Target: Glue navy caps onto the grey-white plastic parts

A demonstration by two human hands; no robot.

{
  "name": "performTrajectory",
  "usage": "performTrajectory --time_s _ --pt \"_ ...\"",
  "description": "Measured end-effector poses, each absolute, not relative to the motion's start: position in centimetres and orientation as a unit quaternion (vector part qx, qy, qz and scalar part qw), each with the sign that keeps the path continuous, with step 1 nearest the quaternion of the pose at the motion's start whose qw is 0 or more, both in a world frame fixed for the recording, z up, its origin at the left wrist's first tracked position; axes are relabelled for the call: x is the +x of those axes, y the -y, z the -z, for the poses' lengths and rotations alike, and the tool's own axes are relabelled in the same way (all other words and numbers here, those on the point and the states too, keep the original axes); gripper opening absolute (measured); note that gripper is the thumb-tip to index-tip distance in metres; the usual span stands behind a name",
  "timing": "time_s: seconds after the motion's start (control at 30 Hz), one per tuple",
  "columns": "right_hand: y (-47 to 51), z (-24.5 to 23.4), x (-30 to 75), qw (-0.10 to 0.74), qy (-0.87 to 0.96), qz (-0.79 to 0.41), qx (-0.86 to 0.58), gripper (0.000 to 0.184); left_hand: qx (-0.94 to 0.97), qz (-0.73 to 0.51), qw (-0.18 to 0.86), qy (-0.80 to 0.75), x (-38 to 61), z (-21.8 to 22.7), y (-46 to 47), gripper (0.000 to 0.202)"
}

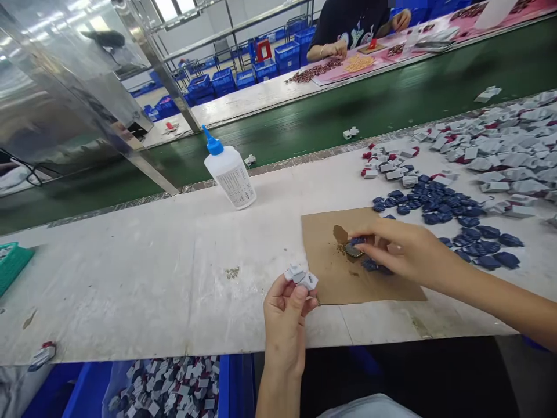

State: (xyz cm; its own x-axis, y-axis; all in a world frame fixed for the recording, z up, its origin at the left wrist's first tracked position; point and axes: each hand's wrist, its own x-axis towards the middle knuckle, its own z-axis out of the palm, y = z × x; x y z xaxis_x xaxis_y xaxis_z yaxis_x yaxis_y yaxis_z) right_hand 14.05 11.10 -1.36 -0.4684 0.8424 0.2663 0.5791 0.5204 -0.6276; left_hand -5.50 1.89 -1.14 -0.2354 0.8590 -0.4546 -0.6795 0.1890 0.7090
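My left hand (287,313) is closed around a small light-grey plastic part (301,276), held up near the table's front edge. Over a brown cardboard sheet (322,249), my right hand (387,247) pinches a small dark-blue piece (357,240). That piece is at a small round dark cap (353,250) lying on the cardboard, and I cannot tell whether they touch. A brown wet stain (340,234) spreads beside the cap. Under and beside my right hand lie more dark-blue pieces (371,265).
A white bottle with a blue nozzle (232,177) stands behind the cardboard. Dark-blue pieces (439,200) and grey parts (513,139) are heaped at right. Beyond runs a green conveyor (296,130); a co-worker (348,29) sits across it. Below the front edge is a blue bin (224,383) of parts.
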Motion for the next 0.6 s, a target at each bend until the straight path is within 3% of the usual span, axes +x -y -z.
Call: performTrajectory --time_s 0.2,0.6 --pt "-7.8 -3.4 10.8 0.394 0.710 -0.372 -0.449 0.017 0.123 -0.640 0.559 -0.513 -4.4 0.1 -1.4 0.025" --pt "-6.7 -3.6 9.3 0.395 0.732 -0.378 -0.406 0.009 0.169 -0.650 0.542 -0.506 -3.8 -0.8 -1.0 0.022"
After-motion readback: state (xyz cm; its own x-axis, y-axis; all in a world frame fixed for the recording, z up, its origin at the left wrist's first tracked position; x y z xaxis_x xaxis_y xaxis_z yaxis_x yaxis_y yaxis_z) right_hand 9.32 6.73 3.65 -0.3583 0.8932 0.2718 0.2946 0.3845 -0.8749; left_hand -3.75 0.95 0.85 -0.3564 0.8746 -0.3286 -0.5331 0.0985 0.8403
